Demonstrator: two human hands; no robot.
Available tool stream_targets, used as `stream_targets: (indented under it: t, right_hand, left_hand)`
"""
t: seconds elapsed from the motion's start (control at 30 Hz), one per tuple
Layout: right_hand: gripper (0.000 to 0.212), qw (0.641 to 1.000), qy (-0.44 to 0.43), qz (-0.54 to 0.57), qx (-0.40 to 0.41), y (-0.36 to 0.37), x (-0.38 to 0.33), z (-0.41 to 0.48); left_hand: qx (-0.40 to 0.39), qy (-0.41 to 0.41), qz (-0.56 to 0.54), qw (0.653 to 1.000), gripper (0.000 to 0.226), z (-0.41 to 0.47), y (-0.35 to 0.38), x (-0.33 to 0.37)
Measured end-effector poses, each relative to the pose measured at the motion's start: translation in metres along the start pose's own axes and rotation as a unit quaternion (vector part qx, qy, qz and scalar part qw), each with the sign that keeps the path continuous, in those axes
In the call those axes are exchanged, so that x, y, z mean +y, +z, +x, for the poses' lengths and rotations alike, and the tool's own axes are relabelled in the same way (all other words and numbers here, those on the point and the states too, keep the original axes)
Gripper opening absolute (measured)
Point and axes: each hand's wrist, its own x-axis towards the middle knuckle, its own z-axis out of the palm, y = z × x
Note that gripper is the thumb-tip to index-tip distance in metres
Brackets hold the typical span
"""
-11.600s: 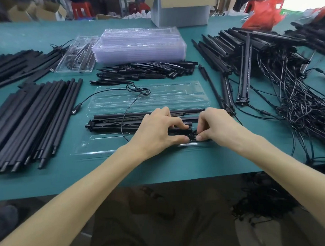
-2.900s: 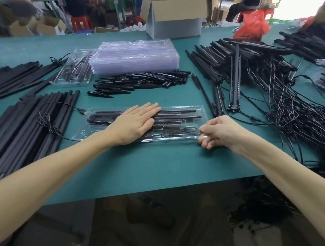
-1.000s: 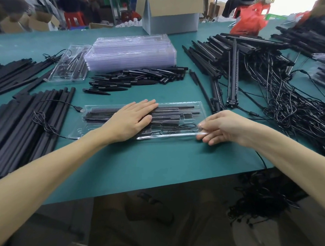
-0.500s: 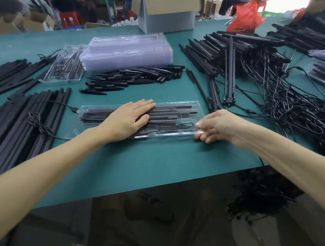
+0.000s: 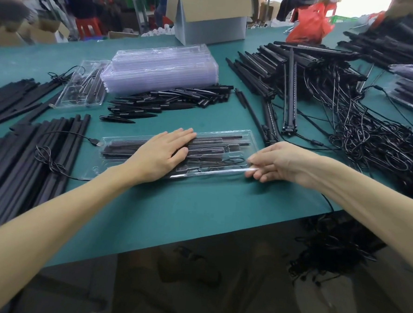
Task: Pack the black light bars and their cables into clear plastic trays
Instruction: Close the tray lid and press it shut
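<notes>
Tray (image 5: 240, 140) holds light bars (image 5: 216, 140): we press our left hand (image 5: 162, 157) flat on it, fingers (image 5: 186, 133) straight; right hand (image 5: 281, 164) pinches its right end.

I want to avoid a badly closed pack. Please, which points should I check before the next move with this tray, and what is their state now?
1. Left hand presses flat on the clear tray: ok.
2. Right hand pinches the tray's near right edge: ok.
3. Light bars lie inside: ok.
4. Coiled cable lies inside: ok.
5. Tray snapped shut all round: cannot tell.
6. USB plug lies outside the left end: not ok.
</notes>
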Motion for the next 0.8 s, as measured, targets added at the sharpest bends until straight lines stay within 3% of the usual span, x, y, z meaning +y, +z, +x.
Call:
stream_targets:
  t: [0.37, 0.6, 0.7, 0.8]
  right_hand:
    - [0.014, 0.999, -0.005, -0.006, 0.031, 0.006, 0.002, 0.002]
    - [0.017, 1.0, -0.007, -0.011, 0.004, 0.0, 0.004, 0.004]
    - [0.022, 1.0, -0.018, 0.009, 0.007, 0.0, 0.009, 0.005]
    - [0.025, 0.999, -0.032, 0.007, 0.027, 0.002, 0.012, 0.007]
  left_hand:
    - [-0.011, -0.005, -0.002, 1.0, 0.059, -0.002, 0.0, 0.0]
    - [-0.006, -0.006, -0.004, 1.0, 0.05, -0.002, -0.002, 0.003]
    - [0.006, -0.019, -0.085, 0.996, 0.047, -0.003, -0.009, 0.008]
    - [0.067, -0.044, -0.202, 0.976, 0.034, -0.009, -0.022, 0.009]
